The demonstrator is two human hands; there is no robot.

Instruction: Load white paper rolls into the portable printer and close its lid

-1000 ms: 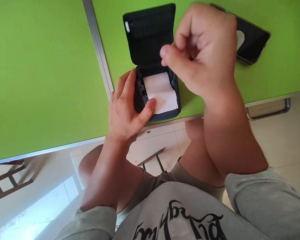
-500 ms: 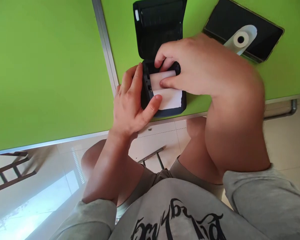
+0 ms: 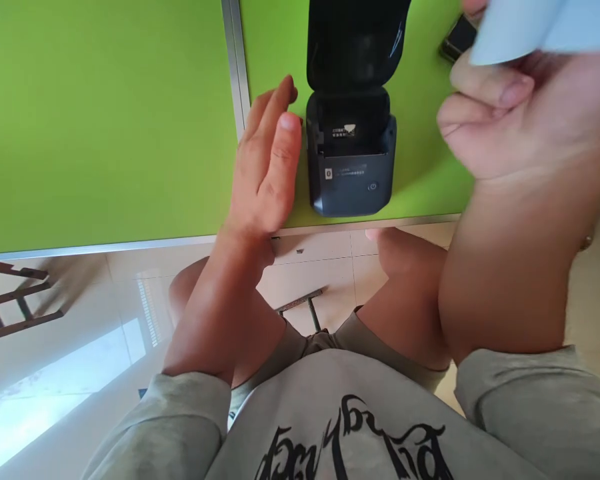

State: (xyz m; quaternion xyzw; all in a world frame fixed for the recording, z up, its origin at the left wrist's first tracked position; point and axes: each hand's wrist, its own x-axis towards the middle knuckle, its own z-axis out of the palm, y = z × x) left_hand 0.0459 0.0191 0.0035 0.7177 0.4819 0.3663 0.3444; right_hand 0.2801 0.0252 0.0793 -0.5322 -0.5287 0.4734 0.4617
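Observation:
A small dark label printer (image 3: pixel 353 187) stands on the green table near its front edge, its black lid (image 3: pixel 357 43) raised. The roll compartment shows bare inside, with a small printed label and a white mark on its floor. My left hand (image 3: pixel 265 163) is beside the printer's left side, fingers extended and nothing in its grasp. At the upper right, my right hand (image 3: pixel 520 120) is raised with curled fingers around a white paper roll (image 3: pixel 523 27). A loose sheet of its paper spreads toward the right edge, and part of the roll lies outside the picture.
Behind my right hand, a corner of a dark phone-like slab (image 3: pixel 457 40) shows on the green table (image 3: pixel 105 133). A metal strip (image 3: pixel 235 60) crosses the tabletop left of the printer. Below are my legs and a tiled floor with metal stool frames.
My right hand has lifted the paper roll out of the printer and carried it to the upper right. My left hand has come off the printer, which now appears farther right.

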